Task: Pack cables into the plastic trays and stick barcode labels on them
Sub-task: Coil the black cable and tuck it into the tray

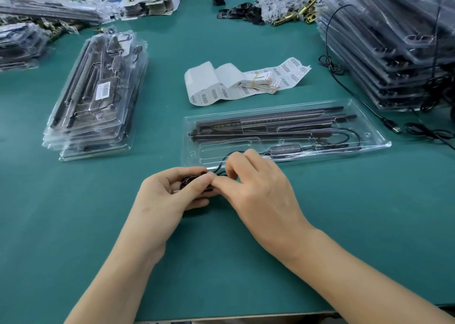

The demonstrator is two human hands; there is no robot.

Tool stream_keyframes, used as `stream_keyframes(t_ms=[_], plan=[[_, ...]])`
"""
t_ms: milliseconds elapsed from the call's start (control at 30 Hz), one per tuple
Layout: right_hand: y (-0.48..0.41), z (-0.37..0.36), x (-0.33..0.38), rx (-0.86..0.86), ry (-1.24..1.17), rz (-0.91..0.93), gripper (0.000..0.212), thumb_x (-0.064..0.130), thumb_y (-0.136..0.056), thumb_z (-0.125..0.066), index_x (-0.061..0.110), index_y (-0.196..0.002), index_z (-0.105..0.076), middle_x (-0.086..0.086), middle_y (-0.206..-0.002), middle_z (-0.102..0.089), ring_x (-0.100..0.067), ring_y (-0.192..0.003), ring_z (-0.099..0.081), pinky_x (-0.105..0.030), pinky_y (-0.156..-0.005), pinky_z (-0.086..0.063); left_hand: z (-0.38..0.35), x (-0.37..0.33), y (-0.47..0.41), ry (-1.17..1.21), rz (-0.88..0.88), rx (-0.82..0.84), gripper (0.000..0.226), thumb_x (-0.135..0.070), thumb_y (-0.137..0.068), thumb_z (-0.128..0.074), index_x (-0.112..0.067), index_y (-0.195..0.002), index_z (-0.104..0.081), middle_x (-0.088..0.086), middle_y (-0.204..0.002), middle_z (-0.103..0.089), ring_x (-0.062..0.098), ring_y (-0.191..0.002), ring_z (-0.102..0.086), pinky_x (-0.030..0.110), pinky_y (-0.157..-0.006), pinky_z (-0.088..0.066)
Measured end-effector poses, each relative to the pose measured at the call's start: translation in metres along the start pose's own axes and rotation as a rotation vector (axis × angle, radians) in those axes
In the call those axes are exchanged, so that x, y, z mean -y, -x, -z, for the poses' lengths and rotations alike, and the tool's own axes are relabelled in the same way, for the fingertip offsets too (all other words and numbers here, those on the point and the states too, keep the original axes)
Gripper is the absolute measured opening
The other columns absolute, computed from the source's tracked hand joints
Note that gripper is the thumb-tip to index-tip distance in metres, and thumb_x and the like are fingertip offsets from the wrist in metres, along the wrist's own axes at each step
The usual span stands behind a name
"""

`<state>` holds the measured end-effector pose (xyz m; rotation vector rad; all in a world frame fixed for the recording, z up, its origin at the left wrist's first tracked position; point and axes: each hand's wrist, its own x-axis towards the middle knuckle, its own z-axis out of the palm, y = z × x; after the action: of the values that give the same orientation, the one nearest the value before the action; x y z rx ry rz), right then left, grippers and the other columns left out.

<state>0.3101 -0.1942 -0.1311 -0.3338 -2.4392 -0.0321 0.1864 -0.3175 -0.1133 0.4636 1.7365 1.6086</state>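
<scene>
A clear plastic tray (374, 140) lies open on the green table, holding long black bars and an inline controller (283, 149). A thin black cable (225, 158) runs from the controller out over the tray's near edge to my hands. My left hand (167, 198) grips a small coiled bundle of that cable (190, 179). My right hand (261, 188) pinches the cable right beside the bundle, fingertips touching the left thumb. A folded strip of barcode labels (236, 83) lies just beyond the tray.
A stack of packed trays (96, 97), the top one labelled, sits at the left. A tall stack of trays (394, 45) fills the right side, with a loose cable and USB plug (394, 128) trailing from it. Brass hardware and black parts (283, 11) lie at the back.
</scene>
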Motion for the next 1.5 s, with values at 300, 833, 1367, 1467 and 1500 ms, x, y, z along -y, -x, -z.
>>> stream_keyframes(t_ms=[300,833,1367,1467,1500], plan=[[0.012,0.033,0.021,0.301,-1.202,-1.319,0.022,0.042,-0.099,-0.062,0.021,-0.104,-0.065,0.002,-0.077,-0.074,-0.021,-0.045,-0.065,-0.027,-0.037,-0.045,-0.002,0.006,-0.002,0.042,0.025,-0.076,0.017,-0.011,-0.088,-0.076,-0.011,-0.106,-0.076,0.01,-0.092,-0.079,0.022,-0.087,-0.078,0.02,-0.072,-0.06],[-0.028,0.013,0.05,0.152,-1.372,-1.551,0.035,0.03,-0.103,-0.06,0.002,-0.082,-0.065,-0.004,-0.062,-0.061,-0.012,-0.042,-0.052,-0.023,-0.04,-0.045,-0.006,0.004,0.002,-0.375,-0.213,-0.123,0.013,-0.027,-0.085,-0.08,-0.037,-0.093,-0.08,-0.022,-0.09,-0.076,-0.002,-0.089,-0.072,0.026,-0.086,-0.055],[-0.036,0.016,0.031,0.186,-1.344,-1.61,0.032,0.023,-0.105,-0.057,0.0,-0.084,-0.059,0.0,-0.05,-0.062,-0.014,-0.039,-0.06,-0.025,-0.042,-0.053,0.05,-0.028,-0.072,-1.027,-0.59,0.216,0.034,-0.051,-0.078,-0.079,-0.041,-0.11,-0.075,-0.019,-0.119,-0.071,0.001,-0.135,-0.052,0.041,-0.096,-0.056],[-0.036,0.017,0.027,0.2,-1.345,-1.603,0.03,0.024,-0.105,-0.057,0.001,-0.085,-0.058,0.001,-0.051,-0.063,-0.015,-0.04,-0.06,-0.026,-0.042,-0.053,0.05,-0.022,-0.072,-0.903,-0.594,0.178,0.024,-0.056,-0.078,-0.073,-0.039,-0.095,-0.077,-0.02,-0.109,-0.073,-0.005,-0.13,-0.054,0.037,-0.086,-0.06],[-0.035,0.017,0.027,0.211,-1.341,-1.597,0.03,0.024,-0.105,-0.057,0.001,-0.086,-0.058,0.001,-0.052,-0.063,-0.015,-0.041,-0.06,-0.026,-0.042,-0.053,0.049,-0.019,-0.071,-0.877,-0.615,0.162,0.021,-0.057,-0.081,-0.073,-0.037,-0.09,-0.076,-0.018,-0.105,-0.074,-0.005,-0.128,-0.056,0.038,-0.085,-0.06]])
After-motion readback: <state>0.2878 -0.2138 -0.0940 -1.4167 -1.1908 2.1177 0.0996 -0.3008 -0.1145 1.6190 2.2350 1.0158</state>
